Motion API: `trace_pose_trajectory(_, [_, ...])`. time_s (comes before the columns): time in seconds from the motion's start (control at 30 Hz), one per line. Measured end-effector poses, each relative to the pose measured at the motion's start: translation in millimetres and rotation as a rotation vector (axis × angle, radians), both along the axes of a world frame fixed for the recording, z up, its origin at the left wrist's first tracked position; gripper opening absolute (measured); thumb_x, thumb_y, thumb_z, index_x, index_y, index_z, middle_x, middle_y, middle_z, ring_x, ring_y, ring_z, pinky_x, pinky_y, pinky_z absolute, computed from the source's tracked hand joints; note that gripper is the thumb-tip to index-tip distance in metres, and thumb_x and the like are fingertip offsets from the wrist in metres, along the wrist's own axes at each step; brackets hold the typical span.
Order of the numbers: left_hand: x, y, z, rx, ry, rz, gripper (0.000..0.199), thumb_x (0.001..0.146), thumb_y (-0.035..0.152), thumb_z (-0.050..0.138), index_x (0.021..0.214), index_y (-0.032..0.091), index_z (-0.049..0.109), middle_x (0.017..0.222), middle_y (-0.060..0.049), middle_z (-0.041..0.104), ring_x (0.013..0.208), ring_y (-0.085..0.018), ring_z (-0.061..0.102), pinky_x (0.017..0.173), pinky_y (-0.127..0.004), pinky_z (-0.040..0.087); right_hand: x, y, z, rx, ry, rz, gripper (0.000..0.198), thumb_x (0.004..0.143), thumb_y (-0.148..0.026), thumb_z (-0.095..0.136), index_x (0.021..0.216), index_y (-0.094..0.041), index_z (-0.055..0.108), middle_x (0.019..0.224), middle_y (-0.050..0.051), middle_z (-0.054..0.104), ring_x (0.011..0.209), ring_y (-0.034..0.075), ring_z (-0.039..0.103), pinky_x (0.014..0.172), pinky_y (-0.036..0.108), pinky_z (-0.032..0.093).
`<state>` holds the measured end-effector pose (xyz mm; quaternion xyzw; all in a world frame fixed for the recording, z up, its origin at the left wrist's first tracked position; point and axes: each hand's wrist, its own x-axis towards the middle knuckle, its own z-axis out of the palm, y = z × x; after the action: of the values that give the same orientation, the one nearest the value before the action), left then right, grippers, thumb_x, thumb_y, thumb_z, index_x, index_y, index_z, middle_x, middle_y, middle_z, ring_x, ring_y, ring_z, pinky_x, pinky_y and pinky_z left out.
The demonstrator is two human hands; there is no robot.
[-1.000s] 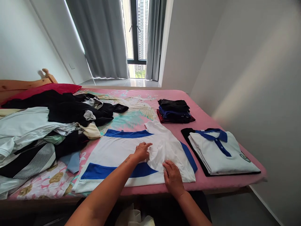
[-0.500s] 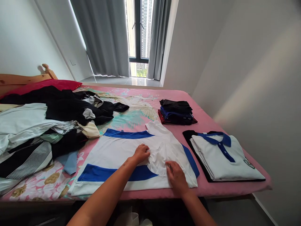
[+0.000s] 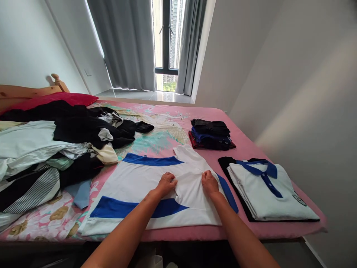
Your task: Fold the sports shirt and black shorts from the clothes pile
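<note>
Shirt: a white shirt (image 3: 139, 178) with blue bands, spread on the near part of the bed, in front of the person.
Long axis: runs left to right, roughly along the bed's near edge; the straight hem lies at the left, the shoulder end at the right.
Shirt's upper end: points right, toward the folded polo; a white sleeve (image 3: 184, 152) sticks out toward the window, and a blue strip (image 3: 227, 191) edges the right side.
Left hand: the left hand (image 3: 166, 183) rests on the middle of the shirt, fingers curled; whether they pinch the cloth, I cannot tell.
Right hand: the right hand (image 3: 209, 182) touches the shirt nearer its shoulder end, fingers bent down; its grip cannot be told either.
Bed: pink sheet (image 3: 244, 139), flowered and leafy toward the left and centre.
Right of the shirt: a white polo (image 3: 287, 204) with blue collar, folded, on black cloth (image 3: 224, 162).
Beyond: a stack of dark folded clothes (image 3: 211, 134).
Left: a loose heap of clothes (image 3: 80, 128), red pillow (image 3: 80, 98) and wooden headboard (image 3: 30, 90) behind it.
Room: grey curtains (image 3: 128, 44) flank a tall window (image 3: 166, 37); a pale wall (image 3: 295, 74) rises at the right.
</note>
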<state>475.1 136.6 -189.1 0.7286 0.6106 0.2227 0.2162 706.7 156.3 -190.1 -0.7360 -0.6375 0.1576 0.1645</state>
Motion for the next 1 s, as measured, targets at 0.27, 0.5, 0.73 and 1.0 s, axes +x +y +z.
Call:
trace_pose_trajectory(0.27, [3,8,-5.4,0.009,-0.017,0.058,0.018,0.071,0.011,0.053,0.085,0.018,0.061,0.082,-0.002,0.061,0.080,-0.016,0.056,0.079,-0.029,0.045,4,0,-2,-0.030,-0.002,0.045,0.034,0.091,-0.043,0.033,0.088,-0.020,0.058,0.085,0.007,0.065,0.079,0.019,0.059,0.065,0.028,0.034])
trace_pose_trajectory(0.5, [22,-33,9.4,0.194,0.025,-0.169,0.030,0.085,0.013,0.039,0.105,0.022,0.061,0.115,-0.006,0.060,0.114,-0.016,0.050,0.103,-0.033,0.034,13,2,-6,-0.029,0.073,0.056,0.034,0.087,-0.047,0.042,0.086,-0.019,0.061,0.084,0.006,0.065,0.075,0.016,0.057,0.062,0.025,0.033])
trace_pose_trajectory(0.73, [26,-80,-6.5,0.179,0.298,-0.381,0.049,0.088,0.042,0.045,0.135,0.031,0.041,0.148,-0.007,0.033,0.137,-0.030,0.024,0.109,-0.059,0.013,15,1,1,0.084,0.138,0.047,0.027,0.086,-0.032,0.043,0.097,-0.015,0.060,0.092,0.009,0.065,0.082,0.018,0.058,0.071,0.026,0.041])
trace_pose_trajectory(1.0, [45,-58,9.8,0.201,0.342,-0.368,0.049,0.091,0.033,0.035,0.138,0.021,0.037,0.147,-0.009,0.034,0.138,-0.024,0.024,0.113,-0.055,0.002,-10,-71,-1,0.453,0.047,0.300,0.032,0.090,-0.024,0.035,0.113,-0.015,0.055,0.119,0.011,0.057,0.118,0.022,0.046,0.103,0.039,0.031])
